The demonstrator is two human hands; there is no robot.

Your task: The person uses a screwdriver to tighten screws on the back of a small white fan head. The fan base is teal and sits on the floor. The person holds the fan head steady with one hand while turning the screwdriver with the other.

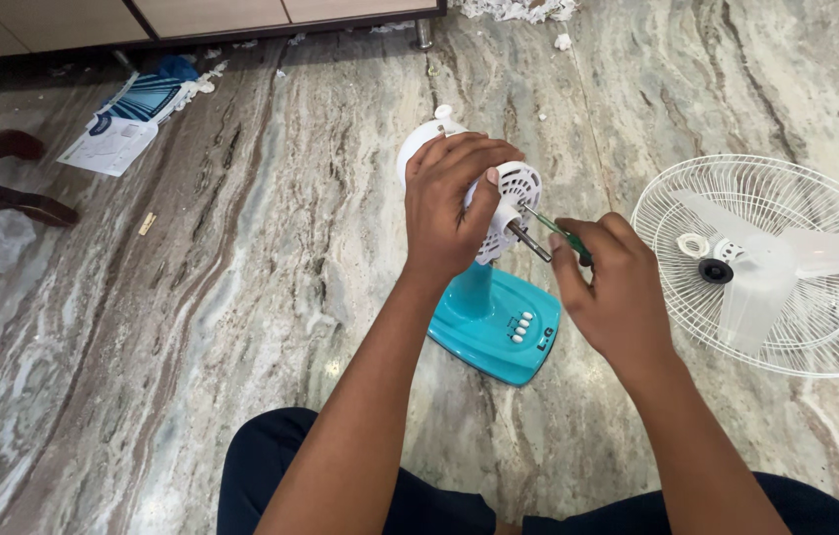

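Marble floor (241,297); left hand (449,203) grips fan motor (514,198), right hand (608,287) screwdriver (553,230).

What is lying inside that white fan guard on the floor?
Inside the guard lie translucent white fan blades with a dark hub and a small white ring. The blades cover part of the wires, so anything beneath them cannot be seen.

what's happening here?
A person sits on a marble floor with a small table fan. The left hand grips the white motor housing on its teal base. The right hand holds a green screwdriver to the housing's face, beside the bare shaft. The grille with the blades in it lies apart to the right.
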